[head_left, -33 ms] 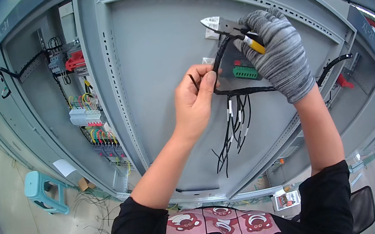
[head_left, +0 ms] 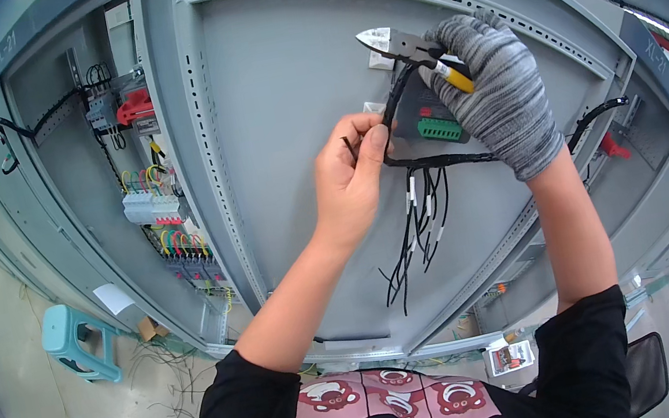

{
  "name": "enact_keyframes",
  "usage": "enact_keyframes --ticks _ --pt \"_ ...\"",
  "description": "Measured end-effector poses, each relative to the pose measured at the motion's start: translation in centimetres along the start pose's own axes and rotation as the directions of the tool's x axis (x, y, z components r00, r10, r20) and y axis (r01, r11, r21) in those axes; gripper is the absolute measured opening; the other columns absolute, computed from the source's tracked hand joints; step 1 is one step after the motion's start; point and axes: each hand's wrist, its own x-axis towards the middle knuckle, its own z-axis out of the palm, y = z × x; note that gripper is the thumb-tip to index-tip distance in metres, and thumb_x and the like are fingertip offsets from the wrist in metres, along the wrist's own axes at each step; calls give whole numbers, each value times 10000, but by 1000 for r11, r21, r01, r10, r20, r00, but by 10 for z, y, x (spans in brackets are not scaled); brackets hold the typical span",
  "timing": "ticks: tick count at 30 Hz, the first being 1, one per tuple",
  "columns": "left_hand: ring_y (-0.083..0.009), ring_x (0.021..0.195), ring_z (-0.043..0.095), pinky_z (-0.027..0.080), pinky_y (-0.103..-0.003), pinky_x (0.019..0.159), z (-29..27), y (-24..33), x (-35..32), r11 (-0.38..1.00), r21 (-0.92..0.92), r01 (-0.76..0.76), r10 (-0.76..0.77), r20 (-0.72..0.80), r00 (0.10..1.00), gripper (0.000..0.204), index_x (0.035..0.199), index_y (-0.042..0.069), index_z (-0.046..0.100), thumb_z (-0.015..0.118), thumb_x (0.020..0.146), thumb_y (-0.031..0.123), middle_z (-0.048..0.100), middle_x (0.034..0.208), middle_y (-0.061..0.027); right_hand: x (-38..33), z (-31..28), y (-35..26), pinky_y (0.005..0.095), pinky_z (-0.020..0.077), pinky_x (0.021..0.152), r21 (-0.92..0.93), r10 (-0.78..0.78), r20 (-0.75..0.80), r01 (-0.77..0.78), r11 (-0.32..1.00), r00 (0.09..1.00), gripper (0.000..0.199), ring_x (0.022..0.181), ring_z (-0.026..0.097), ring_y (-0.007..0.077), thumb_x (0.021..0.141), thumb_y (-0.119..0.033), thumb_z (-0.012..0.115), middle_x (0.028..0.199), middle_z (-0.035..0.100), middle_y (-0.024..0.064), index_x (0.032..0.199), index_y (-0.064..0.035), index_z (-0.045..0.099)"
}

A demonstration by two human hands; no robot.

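Observation:
A black wire bundle [head_left: 442,160] bends upward at a corner on the grey cabinet door [head_left: 274,67]. My bare left hand [head_left: 350,172] pinches the bundle near that bend between thumb and fingers. My right hand [head_left: 500,99], in a grey striped glove, is closed round diagonal cutting pliers [head_left: 410,49] with a yellow-and-black handle. The jaws point up and left, by the upper end of the bundle and a white mounting pad [head_left: 378,47]. Several thin black wires with white sleeves [head_left: 415,222] hang below the bundle. Behind it sits a dark device with a green terminal block [head_left: 440,129], partly hidden by my glove.
On the left an open cabinet holds breakers [head_left: 152,207], coloured wires and a red switch handle [head_left: 135,106]. A light-blue stool [head_left: 76,344] stands on the floor among loose wire scraps. More cabinets and a black chair back [head_left: 647,373] are on the right.
Hardly anything differs. Both hands keep their hold, and the view has shifted very slightly.

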Motion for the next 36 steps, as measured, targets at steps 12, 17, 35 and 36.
enact_keyframes --ticks 12,17,35,36 --pt "-15 599 457 362 -184 522 8 -14 -1 954 219 -204 246 -190 951 192 1060 12 544 626 894 -37 587 801 -19 51 -3 1 409 525 832 -275 -306 204 354 894 930 376 922 629 343 736 -27 700 976 675 150 1106 -50 641" --pt "1 669 440 346 -169 559 4 -12 -4 971 235 -42 90 -197 976 173 1065 -10 543 639 923 17 597 872 -7 48 8 -1 411 525 830 -327 -287 201 341 881 936 371 919 629 343 732 -23 700 976 674 150 1098 -50 643" --pt "1 584 344 291 -177 520 4 -14 10 916 395 -72 175 -231 957 254 1063 14 579 672 837 -58 563 766 26 46 1 10 408 522 822 -167 -213 191 246 955 958 337 905 624 345 710 -26 719 944 668 146 1039 -52 654" --pt "0 585 342 292 -178 522 4 -13 11 922 382 -67 168 -237 957 253 1064 14 579 669 839 -62 558 764 28 44 0 12 406 523 820 -158 -206 177 234 959 963 334 902 624 345 711 -31 721 940 667 146 1038 -51 654"
